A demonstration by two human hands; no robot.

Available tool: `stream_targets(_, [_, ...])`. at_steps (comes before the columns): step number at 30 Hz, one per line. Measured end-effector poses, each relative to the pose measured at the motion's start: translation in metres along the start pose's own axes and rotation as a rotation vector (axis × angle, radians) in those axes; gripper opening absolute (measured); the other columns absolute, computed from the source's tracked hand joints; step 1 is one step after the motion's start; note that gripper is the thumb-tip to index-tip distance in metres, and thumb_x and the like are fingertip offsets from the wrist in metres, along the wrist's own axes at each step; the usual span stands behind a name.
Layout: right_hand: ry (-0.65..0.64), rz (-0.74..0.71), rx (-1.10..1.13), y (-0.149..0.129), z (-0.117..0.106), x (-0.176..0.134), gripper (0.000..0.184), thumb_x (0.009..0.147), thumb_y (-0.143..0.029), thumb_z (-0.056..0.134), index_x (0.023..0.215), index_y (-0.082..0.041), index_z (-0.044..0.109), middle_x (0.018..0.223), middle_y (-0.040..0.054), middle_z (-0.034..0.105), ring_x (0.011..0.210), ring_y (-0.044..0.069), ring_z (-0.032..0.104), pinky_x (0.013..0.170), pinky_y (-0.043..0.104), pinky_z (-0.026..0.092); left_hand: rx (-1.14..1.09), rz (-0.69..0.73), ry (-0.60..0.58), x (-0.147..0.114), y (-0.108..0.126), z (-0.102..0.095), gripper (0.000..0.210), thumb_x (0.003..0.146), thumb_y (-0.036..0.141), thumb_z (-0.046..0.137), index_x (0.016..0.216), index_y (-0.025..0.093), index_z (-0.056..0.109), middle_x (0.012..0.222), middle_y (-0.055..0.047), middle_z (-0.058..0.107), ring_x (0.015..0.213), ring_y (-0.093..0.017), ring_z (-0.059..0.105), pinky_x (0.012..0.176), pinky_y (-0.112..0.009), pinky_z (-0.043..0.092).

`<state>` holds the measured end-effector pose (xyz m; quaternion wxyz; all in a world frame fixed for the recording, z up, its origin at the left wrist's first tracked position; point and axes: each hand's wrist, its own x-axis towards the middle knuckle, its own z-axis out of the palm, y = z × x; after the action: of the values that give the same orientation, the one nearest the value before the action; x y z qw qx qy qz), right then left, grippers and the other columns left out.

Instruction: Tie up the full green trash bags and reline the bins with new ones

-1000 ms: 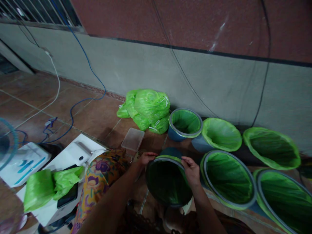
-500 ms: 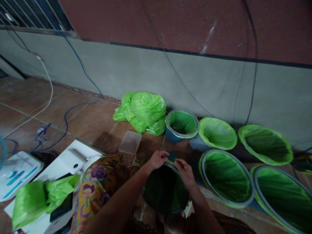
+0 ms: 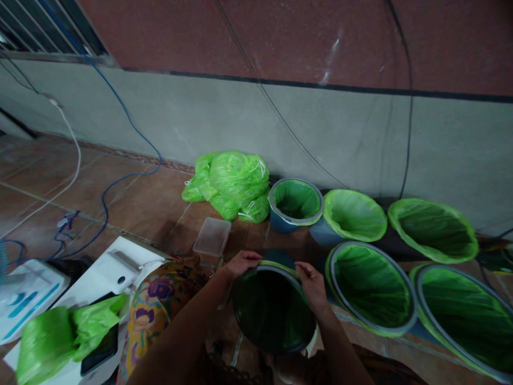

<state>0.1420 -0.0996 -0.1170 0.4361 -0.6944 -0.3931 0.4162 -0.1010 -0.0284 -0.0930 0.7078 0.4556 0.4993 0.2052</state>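
Observation:
A dark trash can (image 3: 274,321) stands between my legs, tilted with its mouth toward me. The edge of a green trash bag (image 3: 276,264) is folded over its far rim, and the inside is too dark to make out well. At the rim's far left, my left hand (image 3: 241,263) pinches the bag's edge. My right hand (image 3: 312,286) grips the same edge at the far right, thumb and fingers closed on it.
Several lined trash cans (image 3: 296,202) stand to the right. Tied green bags (image 3: 236,184) are piled by the wall, near a clear plastic lid or tray (image 3: 212,237). On the left lie a roll of green bags (image 3: 46,342), a phone (image 3: 100,350) and a blue cable (image 3: 105,200).
My hands have moved apart along the rim, the left one leftward and the right one slightly right. More of the green edge shows between them. The view has shifted slightly.

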Motion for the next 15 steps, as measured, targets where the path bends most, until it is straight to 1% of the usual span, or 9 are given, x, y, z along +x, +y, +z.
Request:
stream_targets(3, [-0.105, -0.046, -0.171, -0.013, 0.003, -0.004, 0.039, 0.079, -0.053, 0.054, 0.087, -0.019, 0.07, 0.085, 0.0068, 0.072, 0.08, 0.021, 0.064, 0.077, 0.034, 0.047, -0.055, 0.019, 0.071, -0.001, -0.008, 0.009, 0.039, 0.061, 0.031, 0.072, 0.094, 0.011, 0.072, 0.073, -0.004, 0.067, 0.059, -0.01, 0.054, 0.06, -0.023, 0.041])
stream_targets(5, [-0.169, -0.076, -0.266, -0.022, 0.008, -0.007, 0.036, 0.08, -0.052, 0.055, 0.089, -0.021, 0.07, 0.082, 0.0057, 0.072, 0.075, 0.021, 0.064, 0.074, 0.033, 0.046, -0.039, 0.052, 0.095, 0.001, -0.006, 0.019, 0.034, 0.061, 0.027, 0.071, 0.091, 0.011, 0.072, 0.072, -0.003, 0.066, 0.06, -0.009, 0.052, 0.06, -0.022, 0.04])
stream_targets(7, [-0.191, -0.093, -0.255, -0.028, 0.012, -0.009, 0.033, 0.078, -0.048, 0.057, 0.093, -0.021, 0.07, 0.083, 0.0052, 0.072, 0.074, 0.02, 0.064, 0.073, 0.032, 0.047, 0.009, 0.077, 0.095, 0.005, 0.0, 0.029, 0.028, 0.063, 0.023, 0.069, 0.088, 0.011, 0.072, 0.072, -0.002, 0.066, 0.06, -0.009, 0.051, 0.061, -0.022, 0.039])
stream_targets(9, [-0.174, -0.085, -0.171, -0.028, 0.016, -0.011, 0.031, 0.077, -0.043, 0.059, 0.093, -0.019, 0.069, 0.085, 0.0057, 0.072, 0.076, 0.02, 0.064, 0.073, 0.032, 0.047, 0.077, 0.093, 0.075, 0.008, 0.008, 0.035, 0.026, 0.064, 0.02, 0.066, 0.087, 0.011, 0.072, 0.07, -0.002, 0.066, 0.06, -0.009, 0.051, 0.061, -0.022, 0.039])
stream_targets(11, [-0.135, -0.055, -0.078, -0.022, 0.016, -0.011, 0.03, 0.076, -0.042, 0.06, 0.092, -0.018, 0.069, 0.086, 0.0069, 0.072, 0.078, 0.021, 0.064, 0.075, 0.032, 0.048, 0.151, 0.105, 0.058, 0.009, 0.017, 0.035, 0.026, 0.066, 0.021, 0.064, 0.089, 0.011, 0.072, 0.07, -0.001, 0.066, 0.06, -0.01, 0.051, 0.061, -0.022, 0.039])
stream_targets(15, [-0.049, 0.006, 0.036, -0.003, 0.005, -0.004, 0.035, 0.073, -0.045, 0.062, 0.09, -0.016, 0.069, 0.088, 0.0085, 0.072, 0.082, 0.022, 0.064, 0.078, 0.035, 0.048, 0.241, 0.11, 0.037, 0.003, 0.026, 0.023, 0.028, 0.068, 0.029, 0.065, 0.089, 0.012, 0.073, 0.074, -0.002, 0.068, 0.067, -0.013, 0.055, 0.065, -0.023, 0.041])
